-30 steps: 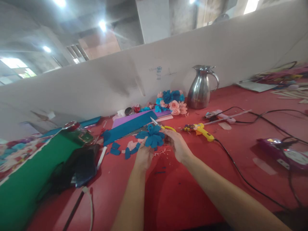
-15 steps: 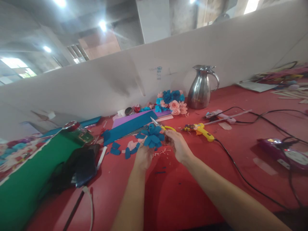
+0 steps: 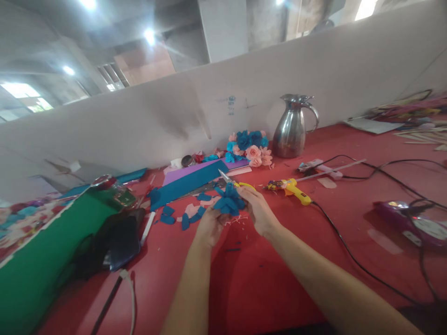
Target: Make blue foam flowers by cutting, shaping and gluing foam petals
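Note:
A blue paper flower (image 3: 228, 201) with layered petals is between my two hands, above the red table (image 3: 279, 288). My left hand (image 3: 210, 227) is closed on it from the lower left, its fingertips partly hidden by petals. From the right, my right hand (image 3: 259, 209) has its fingers on the petals, closed at the flower's edge. Just behind the flower lies a pair of scissors (image 3: 225, 176) with yellow handles, partly covered by the flower and my right hand. Loose blue petals (image 3: 167, 215) and pink paper scraps (image 3: 192, 211) are scattered left of the flower.
A yellow glue gun (image 3: 296, 191) with a trailing cord lies to the right, before a steel jug (image 3: 290, 128). Finished flowers (image 3: 249, 148) and a blue paper strip (image 3: 188, 185) are at the back. A phone (image 3: 124, 244) and a green box (image 3: 52, 260) stand left.
The blue flower has shifted slightly right and tipped over toward my right hand, showing its petals from the side. Both hands stay nearly in place, and the scissors have not moved.

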`<state>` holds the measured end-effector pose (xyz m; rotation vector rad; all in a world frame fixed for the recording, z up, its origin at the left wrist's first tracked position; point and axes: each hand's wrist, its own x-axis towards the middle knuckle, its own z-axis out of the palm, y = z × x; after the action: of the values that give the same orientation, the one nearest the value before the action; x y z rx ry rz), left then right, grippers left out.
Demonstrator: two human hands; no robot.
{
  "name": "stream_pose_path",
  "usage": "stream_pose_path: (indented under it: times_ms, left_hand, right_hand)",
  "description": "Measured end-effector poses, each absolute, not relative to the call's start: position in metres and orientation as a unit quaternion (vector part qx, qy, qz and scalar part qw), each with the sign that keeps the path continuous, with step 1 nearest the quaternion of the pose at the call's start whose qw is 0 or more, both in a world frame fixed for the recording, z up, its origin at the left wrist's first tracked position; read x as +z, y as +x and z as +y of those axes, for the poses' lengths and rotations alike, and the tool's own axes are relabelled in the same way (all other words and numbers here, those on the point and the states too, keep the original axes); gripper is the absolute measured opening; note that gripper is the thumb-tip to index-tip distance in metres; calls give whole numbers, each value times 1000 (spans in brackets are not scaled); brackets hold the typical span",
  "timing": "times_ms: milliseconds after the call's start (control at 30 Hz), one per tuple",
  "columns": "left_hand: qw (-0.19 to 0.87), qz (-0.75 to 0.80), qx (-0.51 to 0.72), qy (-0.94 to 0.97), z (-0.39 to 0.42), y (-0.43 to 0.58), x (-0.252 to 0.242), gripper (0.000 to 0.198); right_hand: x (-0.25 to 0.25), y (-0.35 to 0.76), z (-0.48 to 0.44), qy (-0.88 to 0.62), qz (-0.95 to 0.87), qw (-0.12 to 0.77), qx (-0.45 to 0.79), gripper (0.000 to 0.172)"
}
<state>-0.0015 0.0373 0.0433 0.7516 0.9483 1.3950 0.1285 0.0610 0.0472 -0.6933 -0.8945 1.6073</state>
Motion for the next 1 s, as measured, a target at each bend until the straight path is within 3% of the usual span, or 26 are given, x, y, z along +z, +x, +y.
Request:
stream_pose_path:
  times_ms: [267,1000]
  left_hand:
    - [612,405,596,326,36,-1,43,18]
    - [597,387,603,360,38,-5,41,13]
  right_hand:
    - [43,128,62,-302,-386,542,682,18]
    - [47,128,60,-306,-395,540,677,17]
